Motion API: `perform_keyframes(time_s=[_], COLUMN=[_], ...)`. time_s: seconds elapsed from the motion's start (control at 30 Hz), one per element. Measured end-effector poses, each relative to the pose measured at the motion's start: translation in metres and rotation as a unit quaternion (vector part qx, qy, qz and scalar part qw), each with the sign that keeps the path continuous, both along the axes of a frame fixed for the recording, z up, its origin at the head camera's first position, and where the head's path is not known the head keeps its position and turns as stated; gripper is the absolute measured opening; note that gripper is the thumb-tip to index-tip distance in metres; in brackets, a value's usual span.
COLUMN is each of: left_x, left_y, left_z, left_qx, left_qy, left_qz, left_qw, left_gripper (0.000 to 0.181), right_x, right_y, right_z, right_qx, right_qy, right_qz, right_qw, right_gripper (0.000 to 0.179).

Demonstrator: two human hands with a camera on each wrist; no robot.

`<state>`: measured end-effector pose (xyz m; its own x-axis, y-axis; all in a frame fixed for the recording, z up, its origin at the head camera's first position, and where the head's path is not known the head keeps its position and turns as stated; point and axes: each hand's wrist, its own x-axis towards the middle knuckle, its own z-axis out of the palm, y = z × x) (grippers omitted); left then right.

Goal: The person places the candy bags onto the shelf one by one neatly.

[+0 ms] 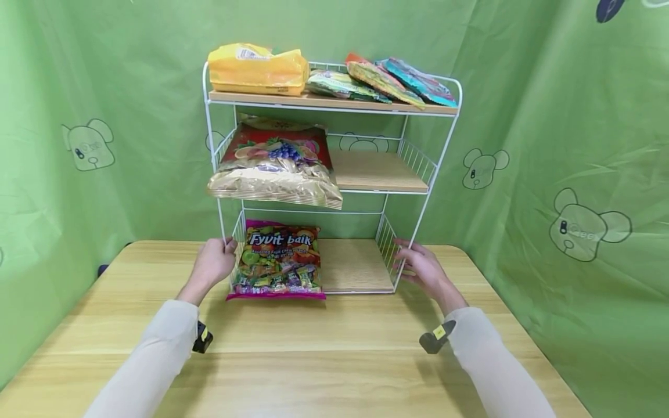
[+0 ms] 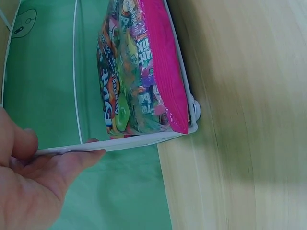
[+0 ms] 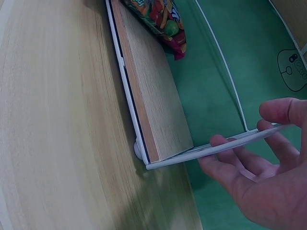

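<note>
A white wire rack with wooden shelves (image 1: 384, 168) stands on the table. Its lower left side is gripped by my left hand (image 1: 215, 261), with the thumb and fingers around the white frame (image 2: 129, 143). On the opposite side my right hand (image 1: 424, 270) holds the lower right frame (image 3: 216, 147), thumb on one face and fingers passing along the wires. A pink-edged bag of fruit chews (image 1: 279, 261) leans on the left of the bottom shelf. Above it, a large red and gold candy bag (image 1: 282, 162) juts over the middle shelf's front edge.
On the top shelf lie a yellow packet (image 1: 258, 69), a green packet (image 1: 342, 86), an orange-yellow packet (image 1: 384, 80) and a teal packet (image 1: 418, 81). Green cloth (image 1: 334, 29) surrounds the wooden table (image 1: 324, 360) at the back and sides.
</note>
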<state>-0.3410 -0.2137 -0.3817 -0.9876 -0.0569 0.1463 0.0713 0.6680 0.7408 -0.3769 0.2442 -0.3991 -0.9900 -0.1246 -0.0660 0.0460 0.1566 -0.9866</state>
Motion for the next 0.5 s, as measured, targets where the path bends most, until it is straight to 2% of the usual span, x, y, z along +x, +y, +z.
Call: perform_keyframes(time_s=[0.27,0.5], left_x=[-0.0004,0.0003], left_y=[0.0021,0.0053], left_z=[-0.0067,-0.0056], left_qx=[0.002,-0.011], left_qy=[0.024,0.031], left_qz=[0.024,0.027], left_qw=[0.9994,0.9991], left_gripper=[0.038,0.036], right_x=[-0.0037,-0.0073], right_y=[0.0018,0.0056], right_z=[-0.0043,-0.0041], right_qx=[-0.002,0.000], right_qy=[-0.003,0.002], right_qz=[0.011,0.010], right_qw=[0.9999,0.9999], right_gripper=[0.065,0.064])
